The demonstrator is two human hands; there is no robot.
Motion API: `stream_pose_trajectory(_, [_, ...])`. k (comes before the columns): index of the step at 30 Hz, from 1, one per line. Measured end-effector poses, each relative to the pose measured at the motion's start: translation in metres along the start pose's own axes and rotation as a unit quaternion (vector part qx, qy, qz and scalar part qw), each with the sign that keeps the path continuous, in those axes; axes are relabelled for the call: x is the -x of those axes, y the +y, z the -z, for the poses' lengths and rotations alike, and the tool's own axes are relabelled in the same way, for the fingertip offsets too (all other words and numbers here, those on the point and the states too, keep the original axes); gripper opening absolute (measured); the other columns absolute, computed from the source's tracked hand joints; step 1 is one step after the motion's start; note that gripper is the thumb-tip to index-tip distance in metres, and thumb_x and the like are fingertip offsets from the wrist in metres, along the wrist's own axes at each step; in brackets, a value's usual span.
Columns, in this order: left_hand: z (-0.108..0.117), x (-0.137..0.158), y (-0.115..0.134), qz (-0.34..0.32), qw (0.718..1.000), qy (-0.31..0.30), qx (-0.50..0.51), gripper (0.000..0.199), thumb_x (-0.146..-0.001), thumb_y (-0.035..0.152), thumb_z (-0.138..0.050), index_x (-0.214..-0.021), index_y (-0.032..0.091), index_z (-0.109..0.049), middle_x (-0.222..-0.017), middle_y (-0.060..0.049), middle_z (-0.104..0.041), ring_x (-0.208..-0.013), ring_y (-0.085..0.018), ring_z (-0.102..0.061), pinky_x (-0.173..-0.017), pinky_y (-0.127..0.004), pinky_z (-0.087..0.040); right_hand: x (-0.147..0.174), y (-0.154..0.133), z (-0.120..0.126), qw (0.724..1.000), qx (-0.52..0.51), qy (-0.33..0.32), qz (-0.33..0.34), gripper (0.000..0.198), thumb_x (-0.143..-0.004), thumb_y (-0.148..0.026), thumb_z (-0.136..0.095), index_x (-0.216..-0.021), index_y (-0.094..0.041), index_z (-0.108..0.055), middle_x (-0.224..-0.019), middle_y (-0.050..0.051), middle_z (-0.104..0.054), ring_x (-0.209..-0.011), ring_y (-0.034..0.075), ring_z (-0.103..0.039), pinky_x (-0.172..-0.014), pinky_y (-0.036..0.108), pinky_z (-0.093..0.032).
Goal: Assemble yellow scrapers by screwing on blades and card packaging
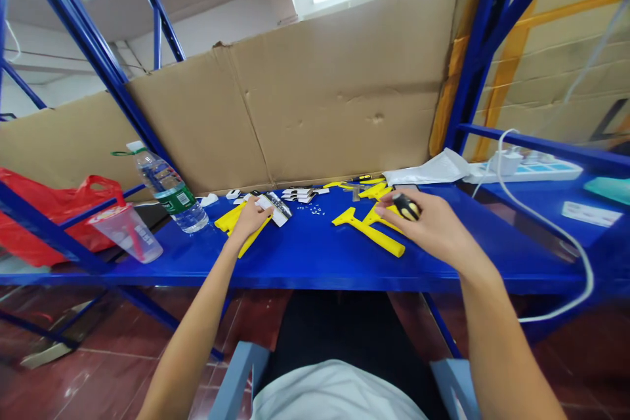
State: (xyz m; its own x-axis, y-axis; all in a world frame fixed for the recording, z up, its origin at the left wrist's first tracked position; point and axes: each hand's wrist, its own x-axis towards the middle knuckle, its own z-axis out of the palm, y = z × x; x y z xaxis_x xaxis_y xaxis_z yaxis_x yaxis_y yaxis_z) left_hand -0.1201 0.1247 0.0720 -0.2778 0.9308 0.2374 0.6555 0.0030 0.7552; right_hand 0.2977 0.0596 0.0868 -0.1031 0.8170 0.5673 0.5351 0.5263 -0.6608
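Observation:
My left hand [250, 220] is closed on a small black-and-white packet [279, 210], above several yellow scraper-like tools [230, 218] at the left of the blue table. My right hand [436, 220] grips a short screwdriver [407, 207] by its black and pale yellow handle; its tip is hidden. Just left of that hand lies a yellow scraper [371, 234] with a wide head and a thick handle, and more yellow ones lie partly behind the fingers. Between my hands, tiny pale pieces [315, 210], too small to name, are scattered near a stack of flat packets [299, 194].
A water bottle [180, 200] leans at the left, beside a plastic cup [130, 236] and a red bag [54, 216]. Cardboard [335, 98] walls the back. At the right are a white plastic bag [433, 169], a power strip [536, 171] and a hanging white cable [571, 239].

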Motion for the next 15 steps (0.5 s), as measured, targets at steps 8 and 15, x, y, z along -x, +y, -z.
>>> stream_pose_trajectory(8, [-0.009,0.005,-0.013,-0.078,0.976,0.077,-0.185,0.051,-0.091,0.029,-0.072,-0.136,0.009,-0.059,-0.125,-0.023,-0.07,-0.128,-0.042,-0.065,-0.116,-0.057,-0.047,-0.005,0.011,-0.035,0.941,0.272,-0.199,-0.018,0.044,-0.103,-0.044,-0.073,-0.136,-0.015,-0.072,-0.137,0.021,-0.077,-0.13,0.04,-0.073,-0.102,0.042,-0.056])
stream_pose_trajectory(15, [0.01,0.057,0.05,-0.229,0.954,0.158,0.11,0.029,-0.097,0.04,-0.078,-0.12,0.022,-0.073,-0.122,-0.01,-0.074,-0.12,-0.032,-0.067,-0.116,-0.052,-0.052,-0.004,0.01,-0.042,0.933,0.295,-0.202,-0.043,0.034,-0.104,-0.038,-0.068,-0.128,-0.015,-0.075,-0.117,0.021,-0.083,-0.112,0.039,-0.08,-0.086,0.04,-0.056])
